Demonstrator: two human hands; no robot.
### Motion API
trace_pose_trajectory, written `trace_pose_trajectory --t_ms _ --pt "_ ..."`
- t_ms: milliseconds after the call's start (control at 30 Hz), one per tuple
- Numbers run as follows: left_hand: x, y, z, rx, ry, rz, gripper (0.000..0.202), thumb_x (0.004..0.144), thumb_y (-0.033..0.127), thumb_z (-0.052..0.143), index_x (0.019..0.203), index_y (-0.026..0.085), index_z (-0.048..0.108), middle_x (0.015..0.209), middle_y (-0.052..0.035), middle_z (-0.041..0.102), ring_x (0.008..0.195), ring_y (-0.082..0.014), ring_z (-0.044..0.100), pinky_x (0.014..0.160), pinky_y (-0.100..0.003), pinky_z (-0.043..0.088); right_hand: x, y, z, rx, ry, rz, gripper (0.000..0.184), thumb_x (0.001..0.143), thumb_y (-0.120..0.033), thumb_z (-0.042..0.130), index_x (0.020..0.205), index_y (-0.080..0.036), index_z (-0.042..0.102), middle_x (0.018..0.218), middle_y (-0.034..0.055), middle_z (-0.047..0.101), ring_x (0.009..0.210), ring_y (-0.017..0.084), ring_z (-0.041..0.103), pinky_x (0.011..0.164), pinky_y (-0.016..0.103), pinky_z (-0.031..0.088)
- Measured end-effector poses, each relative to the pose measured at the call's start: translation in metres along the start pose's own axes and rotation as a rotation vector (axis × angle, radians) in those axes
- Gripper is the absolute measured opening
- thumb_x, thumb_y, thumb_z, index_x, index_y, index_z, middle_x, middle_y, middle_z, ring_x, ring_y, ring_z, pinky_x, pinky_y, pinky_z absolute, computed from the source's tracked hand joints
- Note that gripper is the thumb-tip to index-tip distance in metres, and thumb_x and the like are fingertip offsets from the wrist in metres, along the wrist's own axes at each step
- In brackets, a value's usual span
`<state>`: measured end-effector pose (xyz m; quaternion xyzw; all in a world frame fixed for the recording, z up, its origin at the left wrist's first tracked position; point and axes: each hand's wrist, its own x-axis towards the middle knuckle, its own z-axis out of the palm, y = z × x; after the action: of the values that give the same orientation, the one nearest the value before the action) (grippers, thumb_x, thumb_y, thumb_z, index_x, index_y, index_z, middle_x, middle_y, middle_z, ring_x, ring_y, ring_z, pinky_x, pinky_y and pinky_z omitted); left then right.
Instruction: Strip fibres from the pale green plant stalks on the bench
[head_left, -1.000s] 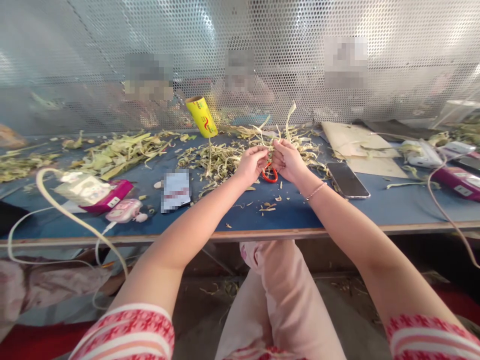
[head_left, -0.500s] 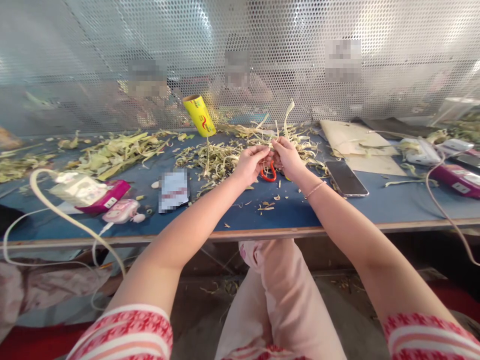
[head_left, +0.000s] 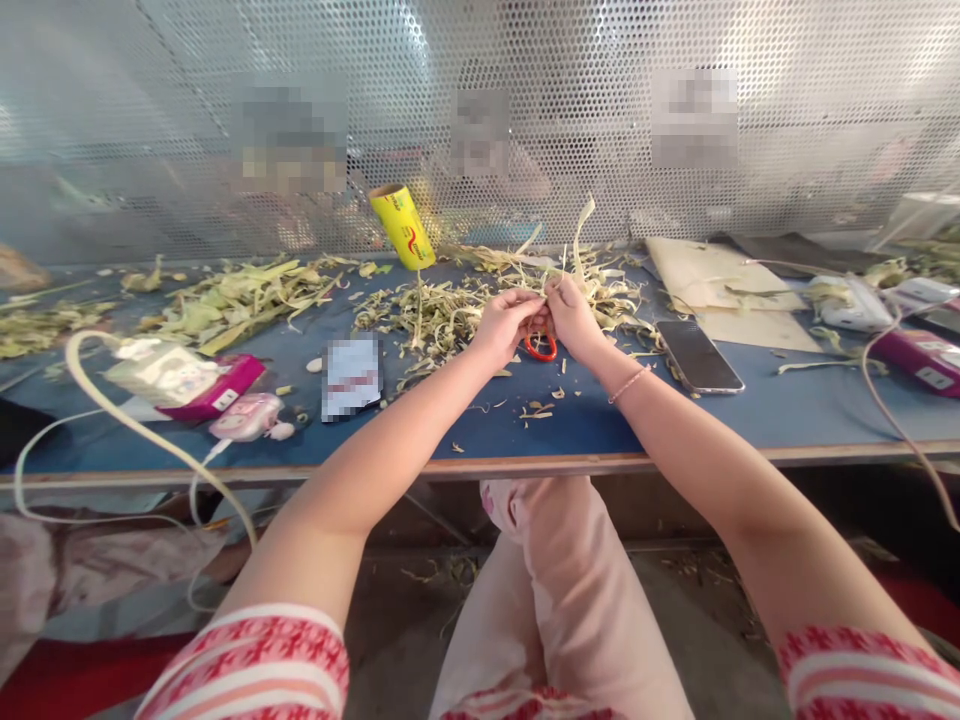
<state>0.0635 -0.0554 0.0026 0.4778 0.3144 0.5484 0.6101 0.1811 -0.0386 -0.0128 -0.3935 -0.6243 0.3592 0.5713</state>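
My left hand [head_left: 504,328] and my right hand [head_left: 576,318] meet above the far middle of the blue table, fingers pinched together. Thin pale plant strips [head_left: 583,235] stick up just behind the fingertips; what lies right between the fingers is small and partly covered, but looks like such a strip. Below the hands shows a red-orange loop handle [head_left: 541,347], like that of scissors; the rest of it is hidden. Around and behind the hands spreads a heap of dry, pale green plant strips [head_left: 442,312].
A yellow cardboard tube [head_left: 405,230] leans behind the heap. A phone [head_left: 699,357] lies right of my right arm, cardboard sheets [head_left: 720,275] beyond it. To the left are a blurred packet [head_left: 352,377], a power strip with cables [head_left: 180,378] and more leaves [head_left: 240,300]. A perforated metal screen [head_left: 570,120] closes the back.
Both hands stay pinched together at nearly the same spot, with slight finger movement. The whole view has shifted a little; the objects on the table keep their places.
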Motion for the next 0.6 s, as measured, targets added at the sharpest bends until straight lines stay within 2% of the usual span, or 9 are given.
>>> trace_pose_trajectory --t_ms 67,167,233,433,600 --pt "-0.001 0.002 0.002 0.007 0.016 0.023 0.009 0.069 0.011 0.065 0.066 0.015 0.057 0.053 0.0045 0.055 0.047 -0.004 0.047 0.051 -0.018 0.037 -0.002 -0.002 0.003 0.01 0.056 -0.006 0.018 0.09 -0.036 0.047 0.081 -0.023 0.037 0.063 -0.0042 0.041 0.059 0.01 0.042 0.052 0.023 0.033" --pt "-0.002 0.003 0.003 -0.017 0.032 0.058 0.013 0.072 0.009 0.06 0.062 0.015 0.054 0.045 0.0075 0.04 0.041 -0.0032 0.034 0.044 -0.018 0.026 -0.004 -0.006 0.005 0.011 0.048 -0.017 0.02 0.09 -0.036 0.048 0.081 -0.023 0.037 0.061 -0.0048 0.039 0.058 0.01 0.041 0.052 0.023 0.033" --pt "-0.003 0.003 0.003 -0.034 0.023 0.08 0.015 0.074 0.009 0.059 0.061 0.016 0.053 0.044 0.0079 0.034 0.041 -0.0034 0.031 0.044 -0.019 0.023 -0.005 -0.009 0.006 0.006 0.045 -0.008 0.02 0.091 -0.036 0.048 0.08 -0.023 0.037 0.059 -0.0055 0.038 0.055 0.009 0.039 0.05 0.022 0.032" --pt "-0.004 0.001 0.003 -0.016 -0.019 0.101 0.02 0.077 0.015 0.063 0.062 0.016 0.05 0.045 0.0078 0.031 0.041 -0.0036 0.028 0.044 -0.019 0.022 -0.005 -0.011 0.006 0.025 0.057 0.036 0.019 0.092 -0.037 0.046 0.082 -0.024 0.038 0.052 -0.0074 0.034 0.046 0.008 0.034 0.044 0.022 0.027" --pt "-0.005 0.001 0.004 0.008 -0.02 0.086 0.028 0.079 0.021 0.066 0.061 0.017 0.045 0.045 0.0085 0.027 0.04 -0.0035 0.026 0.043 -0.02 0.02 -0.001 -0.006 0.003 0.137 -0.035 0.034 0.018 0.091 -0.039 0.05 0.09 -0.024 0.04 0.054 -0.0073 0.036 0.046 0.007 0.034 0.042 0.021 0.026"
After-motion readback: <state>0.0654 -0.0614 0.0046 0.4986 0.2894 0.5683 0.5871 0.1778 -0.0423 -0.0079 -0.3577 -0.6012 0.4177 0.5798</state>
